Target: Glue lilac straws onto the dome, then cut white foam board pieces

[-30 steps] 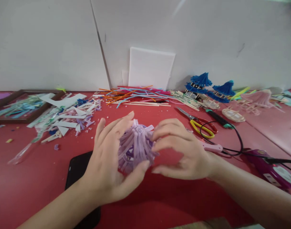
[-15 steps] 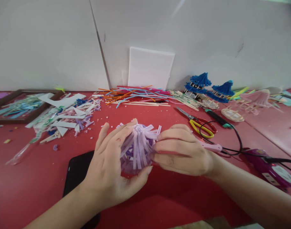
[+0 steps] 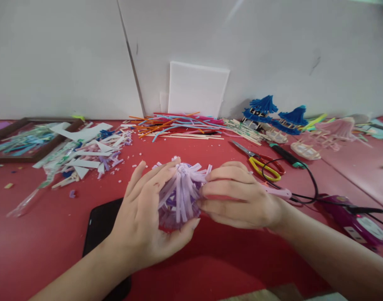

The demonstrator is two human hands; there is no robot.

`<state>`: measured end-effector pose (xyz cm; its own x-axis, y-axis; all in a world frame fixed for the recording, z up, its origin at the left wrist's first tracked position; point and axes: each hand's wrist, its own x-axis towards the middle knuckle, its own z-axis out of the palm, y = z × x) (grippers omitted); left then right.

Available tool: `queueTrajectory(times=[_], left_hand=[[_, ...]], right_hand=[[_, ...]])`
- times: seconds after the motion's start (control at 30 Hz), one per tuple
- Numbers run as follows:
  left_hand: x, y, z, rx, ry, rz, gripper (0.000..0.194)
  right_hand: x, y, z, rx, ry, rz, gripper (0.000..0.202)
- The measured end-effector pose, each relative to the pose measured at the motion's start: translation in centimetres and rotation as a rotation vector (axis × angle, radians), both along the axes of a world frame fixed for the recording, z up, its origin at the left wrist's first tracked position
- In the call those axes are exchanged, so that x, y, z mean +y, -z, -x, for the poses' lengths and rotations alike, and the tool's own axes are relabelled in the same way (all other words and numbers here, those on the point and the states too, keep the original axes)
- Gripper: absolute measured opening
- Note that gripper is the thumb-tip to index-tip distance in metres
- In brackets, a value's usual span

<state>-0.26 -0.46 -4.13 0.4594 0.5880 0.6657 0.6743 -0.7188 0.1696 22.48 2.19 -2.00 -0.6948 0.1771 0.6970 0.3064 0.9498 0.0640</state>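
Left hand [image 3: 140, 209] cups, right hand [image 3: 241, 195] pinches, lilac model [image 3: 182, 194]

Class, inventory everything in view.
Model: one, purple, front centre
Phone: one, black, left
Frame: one, brown, left
Scraps: many, mixed, left
Bag: one, clear, left
Strips: many, mixed, back
Paper: some, white, back
Roofed models: three, blue and pink, right
Scissors: one, red and yellow, right
Tool: one, black and green, right
Handle: one, pink, right
Device: one, purple, right
Cables: some, black, right
Table: one, red, beneath
Wall: one, white, back
Left hand: one, holding model
Right hand: one, touching model
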Motion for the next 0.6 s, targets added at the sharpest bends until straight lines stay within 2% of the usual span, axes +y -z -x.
queueTrajectory(times=[0.1, 0.2, 0.27, 0.37, 0.47, 0.53, 0.6], left_hand=[[0.1, -0.1, 0.1, -0.009, 0.003, 0.002, 0.076], [0.3, -0.2, 0.3, -0.022, 0.007, 0.024, 0.081], [0.5, -0.3, 0.5, -0.017, 0.008, 0.071, 0.089], [0.6, -0.3, 0.8, -0.029, 0.011, 0.108, 0.095], [0.7, -0.2, 1.1, -0.055, 0.011, 0.109, 0.089], [0.7, -0.2, 1.1, -0.069, 0.016, 0.122, 0.082], [0.8, -0.2, 1.1, -0.088, 0.023, 0.13, 0.075]], right_hand=[[-1.1, -0.6, -0.7, -0.033, 0.002, 0.123, 0.017], [-1.8, -0.3, -2.4, -0.006, 0.104, 0.141, 0.017], [-1.8, 0.5, -4.0, 0.095, 0.25, 0.134, 0.016], [-1.4, 2.3, -6.8, 0.12, 0.573, 0.147, 0.023], [-1.5, 3.9, -9.6, 0.02, 0.708, 0.213, 0.023], [-2.0, 4.8, -11.2, -0.065, 0.762, 0.308, 0.003], [-2.6, 5.6, -12.4, -0.13, 0.781, 0.344, 0.034]])
